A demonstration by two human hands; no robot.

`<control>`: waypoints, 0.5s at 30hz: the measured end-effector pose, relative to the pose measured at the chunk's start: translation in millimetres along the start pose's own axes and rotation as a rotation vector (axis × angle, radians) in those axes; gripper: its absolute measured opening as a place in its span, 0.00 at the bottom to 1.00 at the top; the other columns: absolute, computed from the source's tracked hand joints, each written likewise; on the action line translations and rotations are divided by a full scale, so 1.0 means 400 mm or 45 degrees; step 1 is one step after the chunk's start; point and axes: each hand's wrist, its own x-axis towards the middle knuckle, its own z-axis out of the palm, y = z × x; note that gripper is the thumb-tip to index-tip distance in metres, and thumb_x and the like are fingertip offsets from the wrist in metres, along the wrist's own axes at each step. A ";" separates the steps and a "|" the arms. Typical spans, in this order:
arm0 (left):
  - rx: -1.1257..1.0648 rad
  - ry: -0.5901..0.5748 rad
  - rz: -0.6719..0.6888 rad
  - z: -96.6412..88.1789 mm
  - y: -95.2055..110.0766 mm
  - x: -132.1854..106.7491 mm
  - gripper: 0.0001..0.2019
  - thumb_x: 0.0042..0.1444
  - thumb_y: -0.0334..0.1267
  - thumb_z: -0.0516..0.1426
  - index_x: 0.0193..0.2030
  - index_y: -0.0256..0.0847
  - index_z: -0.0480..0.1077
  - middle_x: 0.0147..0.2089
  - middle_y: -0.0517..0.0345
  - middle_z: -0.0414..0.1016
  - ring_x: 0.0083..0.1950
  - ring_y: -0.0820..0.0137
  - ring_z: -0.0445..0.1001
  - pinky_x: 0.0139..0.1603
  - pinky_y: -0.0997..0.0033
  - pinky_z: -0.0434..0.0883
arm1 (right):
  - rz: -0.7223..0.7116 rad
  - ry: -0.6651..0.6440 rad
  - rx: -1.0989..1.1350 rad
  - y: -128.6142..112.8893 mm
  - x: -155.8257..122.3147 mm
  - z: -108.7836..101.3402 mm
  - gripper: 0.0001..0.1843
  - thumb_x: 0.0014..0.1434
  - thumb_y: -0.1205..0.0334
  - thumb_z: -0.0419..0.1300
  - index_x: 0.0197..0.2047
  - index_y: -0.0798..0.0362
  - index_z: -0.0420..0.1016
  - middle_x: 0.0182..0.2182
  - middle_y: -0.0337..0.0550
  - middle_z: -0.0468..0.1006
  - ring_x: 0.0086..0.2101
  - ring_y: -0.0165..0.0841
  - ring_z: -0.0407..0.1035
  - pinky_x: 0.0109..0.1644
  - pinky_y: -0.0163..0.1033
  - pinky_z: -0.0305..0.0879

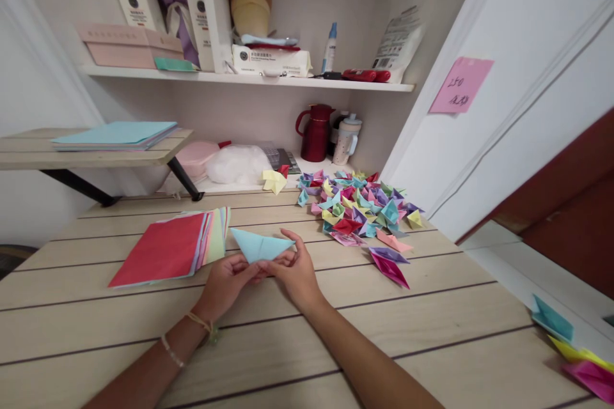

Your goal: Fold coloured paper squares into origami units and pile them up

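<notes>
Both my hands meet at the middle of a wooden table (432, 339) around a light blue folded paper (259, 245), a pointed triangular shape held just above the boards. My left hand (228, 282) pinches its lower left edge, fingers curled. My right hand (295, 271) pinches the lower right edge, with the forefinger reaching up toward the paper's right tip. A stack of square coloured sheets (170, 248), red on top, lies just left of my hands.
A heap of several folded paper boats (357, 204) in mixed colours lies at the back right, with pink ones (389, 265) nearer. A yellow folded piece (274, 181), a red jug (315, 133), a shelf of boxes (240, 78) and a pink note (460, 84) stand beyond.
</notes>
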 end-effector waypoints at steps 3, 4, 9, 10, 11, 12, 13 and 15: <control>0.010 -0.002 0.013 0.001 -0.003 0.000 0.11 0.41 0.41 0.64 0.30 0.36 0.74 0.30 0.54 0.79 0.32 0.65 0.77 0.37 0.68 0.73 | 0.018 0.032 0.024 -0.001 -0.002 0.000 0.43 0.33 0.65 0.71 0.52 0.53 0.59 0.18 0.30 0.72 0.21 0.28 0.69 0.30 0.34 0.68; 0.008 0.004 0.016 0.001 -0.004 0.001 0.11 0.41 0.41 0.63 0.30 0.36 0.74 0.29 0.54 0.79 0.31 0.65 0.77 0.37 0.68 0.73 | 0.025 0.047 0.043 -0.003 -0.001 -0.002 0.42 0.33 0.65 0.71 0.52 0.53 0.59 0.18 0.31 0.73 0.21 0.28 0.70 0.32 0.34 0.68; -0.009 0.048 -0.033 -0.001 -0.007 0.001 0.12 0.41 0.42 0.63 0.30 0.35 0.73 0.27 0.53 0.79 0.30 0.65 0.77 0.35 0.68 0.73 | 0.006 0.198 0.254 -0.028 0.026 -0.041 0.39 0.35 0.66 0.71 0.51 0.53 0.60 0.24 0.37 0.77 0.28 0.31 0.73 0.40 0.38 0.70; -0.006 0.052 -0.042 -0.003 -0.006 0.000 0.12 0.41 0.42 0.63 0.30 0.35 0.73 0.27 0.53 0.79 0.30 0.66 0.77 0.34 0.69 0.73 | -0.012 0.235 0.297 -0.037 0.035 -0.056 0.38 0.35 0.66 0.71 0.50 0.53 0.61 0.26 0.39 0.77 0.30 0.32 0.74 0.41 0.39 0.70; -0.003 0.056 -0.046 -0.004 -0.004 -0.001 0.12 0.41 0.42 0.63 0.29 0.35 0.73 0.27 0.53 0.79 0.30 0.66 0.77 0.34 0.69 0.73 | -0.048 0.294 0.333 -0.047 0.043 -0.072 0.37 0.35 0.66 0.71 0.49 0.53 0.62 0.27 0.40 0.78 0.30 0.32 0.74 0.41 0.39 0.70; 0.001 0.060 -0.047 -0.006 -0.002 -0.002 0.12 0.41 0.42 0.63 0.29 0.35 0.73 0.27 0.53 0.79 0.30 0.66 0.77 0.34 0.69 0.73 | -0.104 0.390 0.367 -0.058 0.050 -0.088 0.34 0.36 0.65 0.71 0.47 0.53 0.63 0.28 0.39 0.77 0.30 0.31 0.74 0.40 0.39 0.71; 0.006 0.059 -0.049 -0.008 -0.001 -0.002 0.12 0.41 0.42 0.63 0.29 0.35 0.72 0.27 0.53 0.79 0.30 0.66 0.77 0.34 0.70 0.73 | -0.156 0.471 0.381 -0.067 0.054 -0.101 0.31 0.37 0.64 0.70 0.45 0.53 0.65 0.28 0.39 0.77 0.30 0.31 0.73 0.40 0.38 0.71; 0.009 0.048 -0.046 -0.012 0.001 -0.002 0.12 0.42 0.42 0.63 0.28 0.35 0.72 0.28 0.52 0.79 0.31 0.67 0.77 0.35 0.70 0.73 | -0.223 0.499 0.343 -0.080 0.054 -0.115 0.27 0.38 0.64 0.70 0.43 0.52 0.66 0.28 0.38 0.77 0.31 0.29 0.73 0.40 0.37 0.71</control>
